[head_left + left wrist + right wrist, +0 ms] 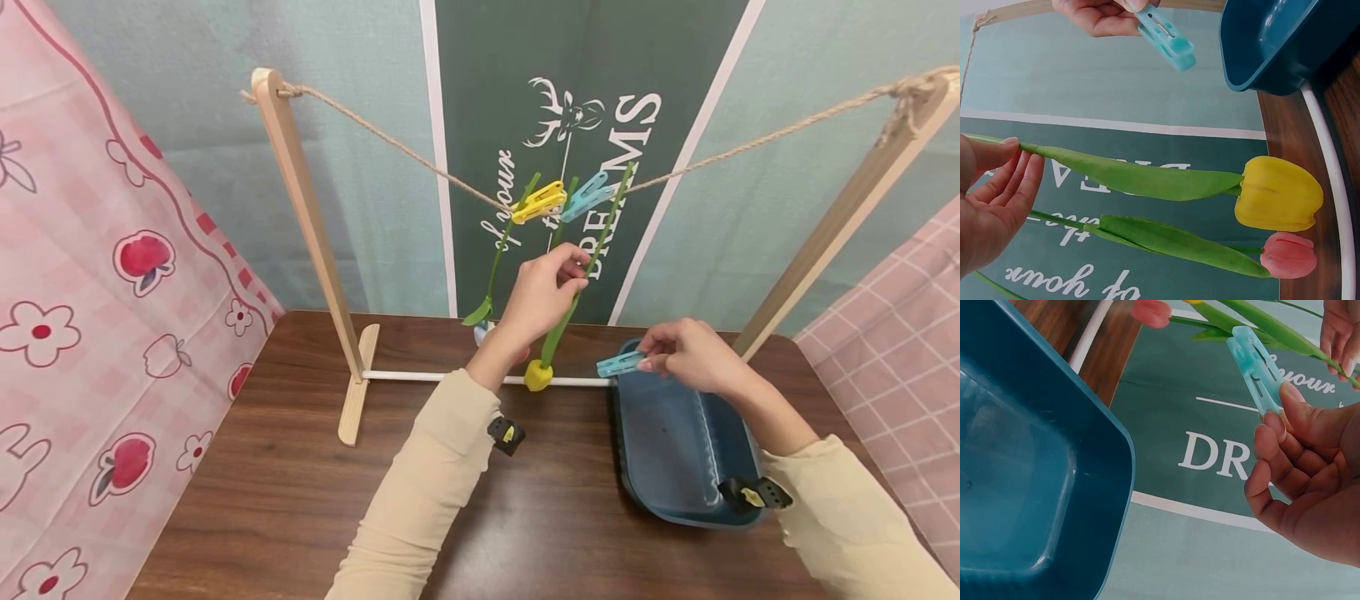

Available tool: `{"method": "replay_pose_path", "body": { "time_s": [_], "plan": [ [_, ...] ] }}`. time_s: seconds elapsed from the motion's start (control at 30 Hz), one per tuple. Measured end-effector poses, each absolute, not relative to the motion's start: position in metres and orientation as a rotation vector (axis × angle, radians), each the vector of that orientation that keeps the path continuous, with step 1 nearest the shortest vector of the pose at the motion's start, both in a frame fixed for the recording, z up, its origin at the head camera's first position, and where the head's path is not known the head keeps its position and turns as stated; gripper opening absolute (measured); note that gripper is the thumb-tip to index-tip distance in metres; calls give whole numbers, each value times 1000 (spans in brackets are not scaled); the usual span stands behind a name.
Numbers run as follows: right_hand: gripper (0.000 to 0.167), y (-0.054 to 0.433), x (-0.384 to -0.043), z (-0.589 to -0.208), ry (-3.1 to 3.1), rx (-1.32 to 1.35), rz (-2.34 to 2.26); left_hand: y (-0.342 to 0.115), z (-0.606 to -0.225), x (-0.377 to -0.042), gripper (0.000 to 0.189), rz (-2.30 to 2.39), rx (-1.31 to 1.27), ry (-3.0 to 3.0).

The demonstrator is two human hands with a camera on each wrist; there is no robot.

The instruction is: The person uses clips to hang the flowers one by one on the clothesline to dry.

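In the head view my left hand [546,287] pinches the green stem of a yellow tulip [537,376], its bloom hanging downward. My right hand [693,354] holds a light blue clothespin [620,364] between thumb and fingers, over the back of the blue bin. On the rope [405,150], a yellow clothespin [538,202] and another blue clothespin [587,197] grip two more stems. One of those flowers is a pink tulip [1289,255], hanging beside the yellow one in the left wrist view. The third bloom, pale blue [482,332], is partly hidden behind my left forearm.
The rope sags between two wooden posts [307,217], joined low down by a white rod [405,376]. A dark blue bin [667,450] stands on the brown table [300,500] at the right. Printed cloths [142,258] surround the table.
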State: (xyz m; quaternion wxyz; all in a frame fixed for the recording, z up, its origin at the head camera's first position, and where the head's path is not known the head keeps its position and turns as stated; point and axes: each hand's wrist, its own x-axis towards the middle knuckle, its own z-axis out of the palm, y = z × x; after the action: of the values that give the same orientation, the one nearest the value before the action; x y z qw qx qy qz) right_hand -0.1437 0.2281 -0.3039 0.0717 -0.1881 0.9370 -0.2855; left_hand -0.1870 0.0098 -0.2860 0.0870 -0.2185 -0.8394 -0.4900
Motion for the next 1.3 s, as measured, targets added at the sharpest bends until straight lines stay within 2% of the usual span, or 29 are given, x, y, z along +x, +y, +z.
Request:
{"method": "replay_pose_path", "body": {
  "time_s": [1.3],
  "plan": [
    [6, 213, -158, -243, 2939, -618, -786, 7, -288, -189, 20, -1448, -661, -2489]
  ]
}}
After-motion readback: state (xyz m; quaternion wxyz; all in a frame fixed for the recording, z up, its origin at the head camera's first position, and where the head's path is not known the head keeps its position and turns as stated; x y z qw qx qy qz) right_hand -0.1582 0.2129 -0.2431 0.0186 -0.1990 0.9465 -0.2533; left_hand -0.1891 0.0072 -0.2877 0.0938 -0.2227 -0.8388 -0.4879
